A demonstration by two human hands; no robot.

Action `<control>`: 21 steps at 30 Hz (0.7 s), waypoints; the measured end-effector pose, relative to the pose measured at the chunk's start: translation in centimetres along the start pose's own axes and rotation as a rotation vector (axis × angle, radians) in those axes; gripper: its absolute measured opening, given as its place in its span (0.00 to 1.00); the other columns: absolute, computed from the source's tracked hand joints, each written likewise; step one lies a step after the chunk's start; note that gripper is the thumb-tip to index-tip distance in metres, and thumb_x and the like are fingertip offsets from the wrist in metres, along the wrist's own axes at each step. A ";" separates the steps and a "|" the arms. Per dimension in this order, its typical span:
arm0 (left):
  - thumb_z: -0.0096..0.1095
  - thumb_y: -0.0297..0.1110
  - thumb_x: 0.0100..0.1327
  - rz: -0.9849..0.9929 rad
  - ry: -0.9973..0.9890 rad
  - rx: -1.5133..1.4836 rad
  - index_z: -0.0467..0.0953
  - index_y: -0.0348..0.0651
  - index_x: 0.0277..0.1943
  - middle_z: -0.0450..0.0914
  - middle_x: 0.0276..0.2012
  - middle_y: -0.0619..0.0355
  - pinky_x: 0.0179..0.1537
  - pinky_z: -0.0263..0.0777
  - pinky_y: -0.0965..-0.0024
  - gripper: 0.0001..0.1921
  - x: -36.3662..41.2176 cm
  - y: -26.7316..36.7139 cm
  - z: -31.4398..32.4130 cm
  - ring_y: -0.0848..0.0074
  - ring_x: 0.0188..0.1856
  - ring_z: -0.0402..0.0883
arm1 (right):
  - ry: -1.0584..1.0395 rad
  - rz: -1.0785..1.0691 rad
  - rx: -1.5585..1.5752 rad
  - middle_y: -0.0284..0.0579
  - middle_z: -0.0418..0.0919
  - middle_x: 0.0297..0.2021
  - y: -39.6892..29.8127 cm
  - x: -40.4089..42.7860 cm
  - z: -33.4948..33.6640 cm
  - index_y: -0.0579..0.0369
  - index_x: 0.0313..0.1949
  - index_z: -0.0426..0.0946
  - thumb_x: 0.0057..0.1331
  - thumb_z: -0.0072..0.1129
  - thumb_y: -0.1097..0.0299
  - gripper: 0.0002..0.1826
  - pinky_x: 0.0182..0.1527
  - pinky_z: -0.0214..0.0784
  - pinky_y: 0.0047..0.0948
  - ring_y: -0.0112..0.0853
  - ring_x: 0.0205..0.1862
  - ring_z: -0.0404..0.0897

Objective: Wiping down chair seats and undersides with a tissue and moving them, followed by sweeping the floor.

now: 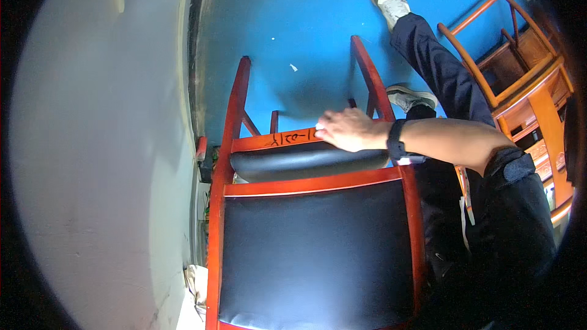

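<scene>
A red-brown wooden chair [313,182] with black padded panels [316,256] fills the lower middle of the view. Its legs [367,64] point toward the top of the picture. Over the cross rail [257,142], which bears handwritten marks, lies my right hand [346,129], fingers bent at the rail's edge. A small white spot shows at the fingertips; whether it is a held thing is unclear. The hand hides part of the rail and the chair's right post. A black band [396,140] circles the wrist. My left hand is out of view.
A pale wall [105,146] runs along the left. Blue floor [284,18] carries small white scraps [293,68]. My trousered leg [440,64] and shoes [392,2] are at the upper right, beside an orange-brown wooden chair [527,87]. A pale cloth-like item [196,282] lies lower left.
</scene>
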State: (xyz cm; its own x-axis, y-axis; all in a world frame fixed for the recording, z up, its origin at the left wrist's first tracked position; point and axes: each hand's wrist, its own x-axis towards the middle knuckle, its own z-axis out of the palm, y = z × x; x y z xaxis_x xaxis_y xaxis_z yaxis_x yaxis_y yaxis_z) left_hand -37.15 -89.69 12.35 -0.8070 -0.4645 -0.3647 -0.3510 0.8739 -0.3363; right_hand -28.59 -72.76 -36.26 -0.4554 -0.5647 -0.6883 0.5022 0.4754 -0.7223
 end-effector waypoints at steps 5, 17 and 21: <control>0.45 0.45 0.62 -0.001 0.010 0.039 0.62 0.36 0.55 0.68 0.50 0.46 0.50 0.65 0.56 0.24 -1.0 -0.8 -0.6 0.60 0.49 0.69 | -0.016 -0.273 0.069 0.46 0.69 0.33 -3.7 0.5 -0.9 0.58 0.41 0.69 0.69 0.37 0.56 0.17 0.30 0.72 0.34 0.33 0.28 0.73; 0.43 0.46 0.65 0.033 -0.005 0.068 0.61 0.36 0.56 0.67 0.51 0.44 0.51 0.65 0.54 0.24 -2.1 -2.5 -1.3 0.57 0.50 0.69 | 0.304 -0.109 0.161 0.48 0.74 0.22 -5.5 6.2 1.5 0.57 0.22 0.73 0.62 0.41 0.68 0.14 0.29 0.72 0.41 0.38 0.26 0.77; 0.43 0.47 0.65 0.048 -0.016 0.088 0.61 0.35 0.56 0.66 0.52 0.44 0.51 0.65 0.53 0.25 -2.7 -3.2 -2.4 0.57 0.50 0.69 | 0.180 -0.270 0.212 0.47 0.71 0.24 -11.2 9.0 1.2 0.62 0.30 0.69 0.68 0.37 0.62 0.17 0.19 0.71 0.36 0.34 0.23 0.74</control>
State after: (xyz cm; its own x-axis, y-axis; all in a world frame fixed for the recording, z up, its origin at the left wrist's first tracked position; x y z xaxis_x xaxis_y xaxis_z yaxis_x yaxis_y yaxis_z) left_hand -35.05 -90.88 16.51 -0.8139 -0.4255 -0.3955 -0.2687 0.8794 -0.3931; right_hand -37.43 -84.02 -34.31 -0.7044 -0.5138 -0.4897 0.4787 0.1655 -0.8622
